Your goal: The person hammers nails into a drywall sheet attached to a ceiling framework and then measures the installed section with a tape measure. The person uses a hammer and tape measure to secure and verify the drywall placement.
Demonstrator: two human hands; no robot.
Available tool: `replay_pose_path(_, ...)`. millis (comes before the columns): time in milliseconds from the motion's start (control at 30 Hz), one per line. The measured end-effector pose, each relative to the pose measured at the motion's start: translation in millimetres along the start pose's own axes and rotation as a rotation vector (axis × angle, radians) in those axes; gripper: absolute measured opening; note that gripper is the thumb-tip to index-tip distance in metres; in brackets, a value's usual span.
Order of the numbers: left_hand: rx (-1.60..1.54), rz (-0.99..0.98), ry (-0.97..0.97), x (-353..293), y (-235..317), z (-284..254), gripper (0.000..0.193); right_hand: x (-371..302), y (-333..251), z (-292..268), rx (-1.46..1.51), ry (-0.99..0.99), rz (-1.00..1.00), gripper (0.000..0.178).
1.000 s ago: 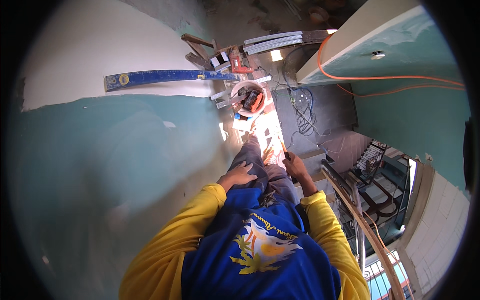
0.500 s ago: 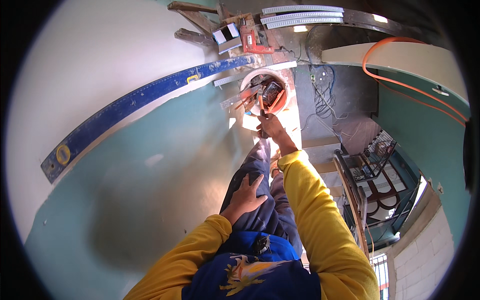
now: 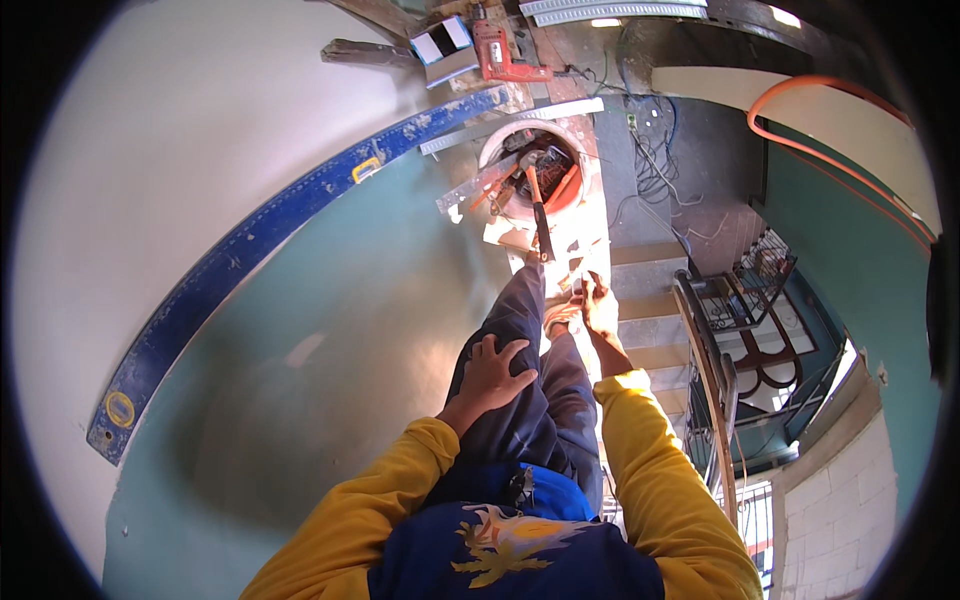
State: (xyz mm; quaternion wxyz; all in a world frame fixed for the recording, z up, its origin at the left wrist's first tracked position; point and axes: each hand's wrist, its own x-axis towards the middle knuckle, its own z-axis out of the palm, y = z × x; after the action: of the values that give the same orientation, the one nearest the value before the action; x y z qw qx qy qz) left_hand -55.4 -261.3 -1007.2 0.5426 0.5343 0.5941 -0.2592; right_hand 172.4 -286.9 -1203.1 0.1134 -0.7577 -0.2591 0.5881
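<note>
My left hand (image 3: 490, 372) rests on the thigh of my dark trousers (image 3: 510, 410), its fingers spread and holding nothing. To the right of my shin, low beside my bare foot (image 3: 562, 315), is my right hand (image 3: 599, 305) with curled fingers. Whatever is in them, if anything, is too small to make out. Beyond my knees stands a pale round bucket (image 3: 490, 150) full of tools. A hammer (image 3: 541, 220) with a black and orange handle leans in it, head inside and grip hanging over the near rim. A flat metal blade (image 3: 480, 185) sticks out to the left.
A long blue spirit level (image 3: 250, 235) lies along the wall on the left. A red power drill (image 3: 495, 55) sits behind the bucket, near metal channels (image 3: 610, 12). Cables (image 3: 655, 165) lie on the floor at right. Steps (image 3: 650, 300) and a railing (image 3: 705, 380) drop away on the right.
My right hand has let go of the hammer, leaving it leaning in the bucket, and has come back down and right beside my foot. My left hand stays on the thigh.
</note>
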Motion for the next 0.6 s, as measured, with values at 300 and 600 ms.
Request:
replay_pose_path(300,-0.023,-0.056,-0.064,12,-3,-2,0.067,-226,96,-60,-0.329,-0.585,0.621,0.084)
replay_pose_path(600,-0.36,0.178,0.346,76,-46,8,0.02,-230,70,-10,-0.429,-0.477,0.605,0.067)
